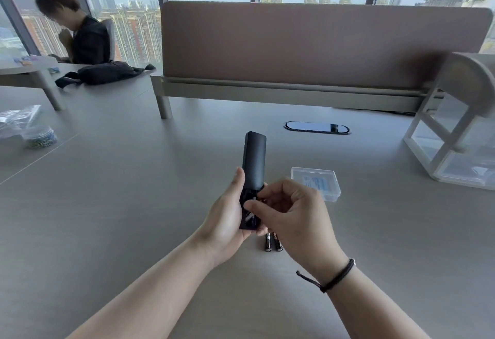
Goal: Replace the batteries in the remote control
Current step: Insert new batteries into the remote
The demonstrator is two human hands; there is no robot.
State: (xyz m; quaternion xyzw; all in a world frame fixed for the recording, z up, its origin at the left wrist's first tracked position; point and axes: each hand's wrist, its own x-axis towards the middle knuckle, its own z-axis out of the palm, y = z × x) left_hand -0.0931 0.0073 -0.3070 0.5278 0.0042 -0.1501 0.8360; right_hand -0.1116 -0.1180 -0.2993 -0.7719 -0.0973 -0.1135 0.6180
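My left hand (223, 218) holds a black remote control (253, 163) upright above the table, back side toward me, its battery compartment open at the lower end. My right hand (292, 214) is at that compartment, fingertips pinched on a battery (262, 200) that is mostly hidden by the fingers. A metal contact shows inside the compartment near the bottom. Two black batteries (272, 242) lie side by side on the table just below my hands.
A clear plastic box (316, 182) lies to the right of the remote. A white open-frame organiser (450, 135) stands at the far right. An oval cable grommet (317, 127) and a desk divider (321, 41) are behind. A jar (40, 136) and a seated person (80, 33) are at left.
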